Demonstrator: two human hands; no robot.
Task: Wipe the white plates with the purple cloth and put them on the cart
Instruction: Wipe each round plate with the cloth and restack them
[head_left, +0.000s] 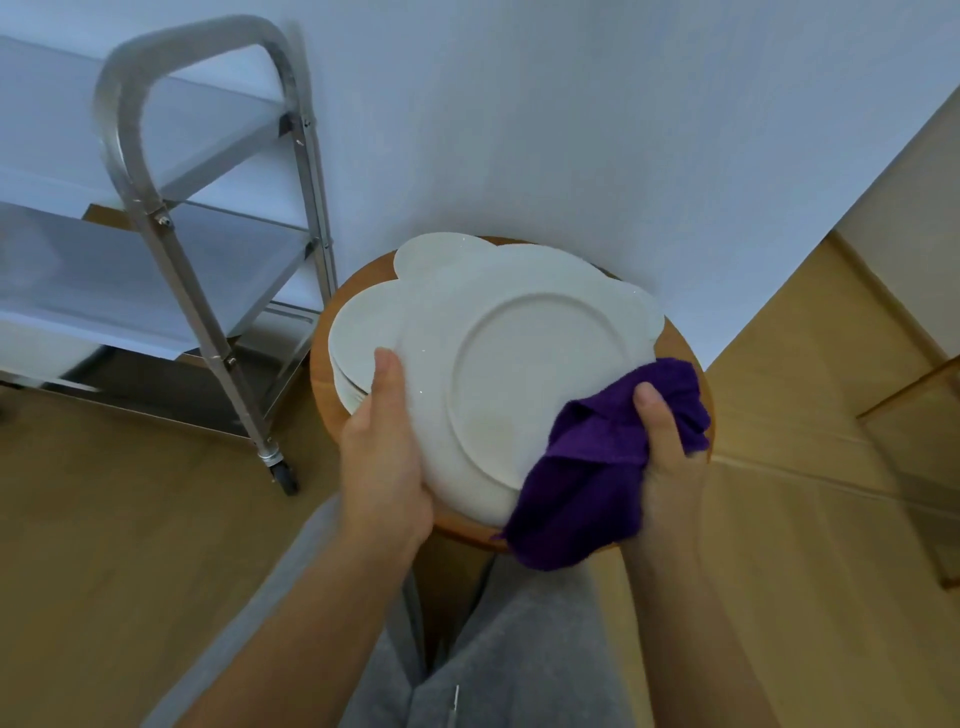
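Note:
A white plate with a scalloped rim (519, 364) is tilted bottom side up over a round wooden table (685, 353). My left hand (382, 457) grips the plate's left edge, thumb on top. My right hand (667, 447) holds a bunched purple cloth (587, 478) against the plate's lower right rim. Under and behind it lies a stack of white plates (353, 353) on the table's left part. The metal cart (171, 218) stands at the left with two pale shelves showing.
A white wall rises directly behind the table. Wooden floor spreads left and right. The cart's caster (283, 475) stands near my left forearm. My grey trouser legs fill the bottom middle. A wooden furniture edge (914, 395) shows at far right.

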